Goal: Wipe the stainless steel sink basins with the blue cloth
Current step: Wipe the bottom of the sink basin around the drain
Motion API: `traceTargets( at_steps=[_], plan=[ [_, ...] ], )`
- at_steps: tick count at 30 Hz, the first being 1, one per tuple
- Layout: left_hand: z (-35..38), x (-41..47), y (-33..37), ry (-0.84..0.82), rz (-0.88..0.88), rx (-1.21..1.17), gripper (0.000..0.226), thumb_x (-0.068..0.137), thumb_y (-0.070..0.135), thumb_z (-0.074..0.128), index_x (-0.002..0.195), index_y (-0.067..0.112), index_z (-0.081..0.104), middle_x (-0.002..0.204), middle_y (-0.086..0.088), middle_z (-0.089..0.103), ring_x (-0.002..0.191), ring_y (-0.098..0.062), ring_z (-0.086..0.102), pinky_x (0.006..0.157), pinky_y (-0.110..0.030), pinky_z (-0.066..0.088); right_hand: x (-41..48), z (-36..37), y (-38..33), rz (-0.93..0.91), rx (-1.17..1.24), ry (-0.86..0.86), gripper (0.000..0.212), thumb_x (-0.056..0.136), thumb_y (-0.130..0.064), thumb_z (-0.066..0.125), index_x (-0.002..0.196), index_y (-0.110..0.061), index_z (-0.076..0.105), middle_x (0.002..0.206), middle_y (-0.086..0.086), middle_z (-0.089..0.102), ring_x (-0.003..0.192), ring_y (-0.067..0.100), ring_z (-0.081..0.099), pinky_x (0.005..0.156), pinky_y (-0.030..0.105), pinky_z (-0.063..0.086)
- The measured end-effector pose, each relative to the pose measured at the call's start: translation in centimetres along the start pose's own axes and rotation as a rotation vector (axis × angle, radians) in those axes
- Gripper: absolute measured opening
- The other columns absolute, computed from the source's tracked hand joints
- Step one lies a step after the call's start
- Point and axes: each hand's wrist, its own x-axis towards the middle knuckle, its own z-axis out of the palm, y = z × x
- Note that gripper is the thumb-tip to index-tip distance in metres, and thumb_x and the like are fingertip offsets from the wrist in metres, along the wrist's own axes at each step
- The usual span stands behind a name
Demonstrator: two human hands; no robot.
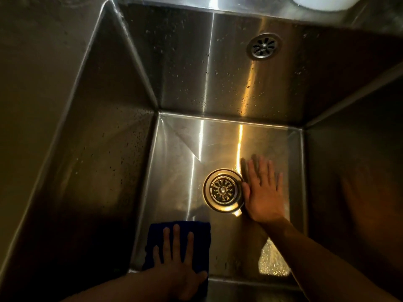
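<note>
- Stainless steel sink basin (pixel 178 149): 1 deep, square-cornered basin seen from above, with 4 steep walls and a flat floor. Streaks of warm reflected light cross the floor and far wall.
- Blue cloth (pixel 157 236): lies flat on the basin floor in the near-left corner, close to the left wall and reaching the near wall. It is well apart from the drain.
- Left hand (pixel 178 264): rests palm-down on the cloth with all fingers straight and spread. The hand presses on the fabric and does not curl round it.
- Right hand (pixel 263 197): lies palm-down on the bare floor, fingers straight and slightly spread, holding nothing. Its thumb side sits just beside the right rim of the drain.
- Drain strainer (pixel 222 190): a round, slotted fitting set near the middle of the floor, between the 2 hands.
- Round slotted grille (pixel 263 46): set high on the far wall, right of centre.
- Water droplets (pixel 174 62): dark specks scattered over the far and left walls.
- White object (pixel 322 2): sits on the ledge behind the basin, cut off by the top edge.
</note>
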Motion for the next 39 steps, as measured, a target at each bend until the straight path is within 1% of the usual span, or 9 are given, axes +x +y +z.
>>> traceTargets(
  at_steps=[3, 6, 9, 14, 18, 24, 27, 33, 39],
  plan=[
    [-1.8, -2.4, 0.8, 0.262, 0.034, 0.064, 0.066, 0.096, 0.043, 0.031, 0.149, 0.012, 0.005, 0.155, -0.024, -0.01, 0.143, -0.044, -0.003, 0.113, -0.052, 0.013, -0.6, -0.4, -3.0, -0.156, -0.021, -0.021, 0.064, 0.095, -0.044, 0.025, 0.152, -0.029, 0.001, 0.16, 0.002, -0.005, 0.147, 0.025, -0.007, 0.117, 0.046, -0.009],
    [-5.4, -2.3, -1.5, 0.898, 0.205, -0.017, 0.037, 0.084, 0.023, 0.033, 0.112, 0.013, 0.055, 0.118, -0.016, 0.057, 0.105, -0.033, 0.054, 0.087, -0.043, 0.044, -2.5, -1.1, -6.6, -0.327, -0.006, 0.025, 0.056, 0.086, -0.033, 0.042, 0.138, -0.012, 0.046, 0.141, 0.012, 0.05, 0.128, 0.027, 0.049, 0.117, 0.048, 0.008],
    [-9.9, 0.3, -4.6, 1.225, 0.165, -0.127, 0.035, 0.078, 0.022, 0.044, 0.11, 0.01, 0.053, 0.116, -0.016, 0.056, 0.107, -0.034, 0.052, 0.086, -0.045, 0.046, -4.9, -1.4, -8.7, -0.51, 0.025, 0.068, 0.035, 0.078, -0.026, 0.057, 0.11, -0.015, 0.066, 0.108, 0.006, 0.068, 0.099, 0.022, 0.064, 0.111, 0.047, 0.029],
    [-13.2, 5.3, -6.3, 1.198, 0.149, -0.022, 0.065, 0.09, 0.041, 0.032, 0.148, 0.016, 0.018, 0.154, -0.02, 0.018, 0.143, -0.037, 0.015, 0.113, -0.051, 0.023, -9.4, 2.9, -13.0, -0.937, -0.028, -0.264, 0.05, 0.093, -0.047, 0.037, 0.135, -0.02, 0.048, 0.143, 0.013, 0.045, 0.134, 0.032, 0.038, 0.11, 0.054, 0.031],
    [-12.2, 8.8, -7.0, 1.072, 0.187, 0.12, 0.072, 0.084, 0.058, 0.007, 0.149, 0.029, -0.002, 0.158, -0.016, -0.007, 0.145, -0.032, -0.011, 0.115, -0.051, -0.001, -9.2, 5.1, -13.8, -0.943, -0.016, -0.316, 0.057, 0.095, -0.055, 0.026, 0.143, -0.026, 0.036, 0.158, 0.01, 0.018, 0.147, 0.025, 0.001, 0.116, 0.056, -0.001],
    [-11.5, 9.9, -7.0, 1.113, 0.194, 0.135, 0.069, 0.086, 0.059, 0.013, 0.149, 0.031, 0.005, 0.158, -0.016, 0.0, 0.146, -0.032, -0.003, 0.114, -0.052, 0.001, -8.9, 4.7, -11.1, -0.874, -0.005, -0.357, 0.061, 0.096, -0.057, 0.034, 0.15, -0.034, 0.017, 0.161, 0.0, -0.001, 0.146, 0.017, -0.013, 0.115, 0.048, -0.014],
    [-11.5, 10.0, -7.0, 1.12, 0.209, 0.112, 0.068, 0.087, 0.058, 0.016, 0.149, 0.031, 0.008, 0.158, -0.016, 0.001, 0.146, -0.032, -0.002, 0.115, -0.053, 0.005, -9.5, 4.1, -6.1, -0.805, -0.096, -0.331, 0.065, 0.094, -0.062, 0.03, 0.151, -0.038, 0.008, 0.161, -0.001, -0.006, 0.147, 0.017, -0.013, 0.113, 0.052, -0.012],
    [-11.3, 9.6, -6.7, 1.166, 0.235, 0.084, 0.067, 0.087, 0.053, 0.025, 0.148, 0.025, 0.025, 0.157, -0.019, 0.013, 0.145, -0.036, 0.008, 0.114, -0.053, 0.009, -11.1, 1.4, 6.4, -0.689, -0.358, -0.321, 0.07, 0.088, -0.071, 0.034, 0.148, -0.038, 0.021, 0.157, 0.006, 0.022, 0.146, 0.025, 0.013, 0.108, 0.06, 0.013],
    [-11.3, 9.2, -6.6, 1.188, 0.243, 0.089, 0.067, 0.087, 0.052, 0.028, 0.147, 0.024, 0.028, 0.156, -0.02, 0.016, 0.144, -0.038, 0.012, 0.113, -0.054, 0.012, -12.1, 0.0, 10.2, -0.597, -0.416, -0.293, 0.073, 0.089, -0.071, 0.029, 0.15, -0.034, 0.013, 0.16, 0.009, -0.002, 0.144, 0.028, 0.01, 0.099, 0.063, 0.022]
  ],
)
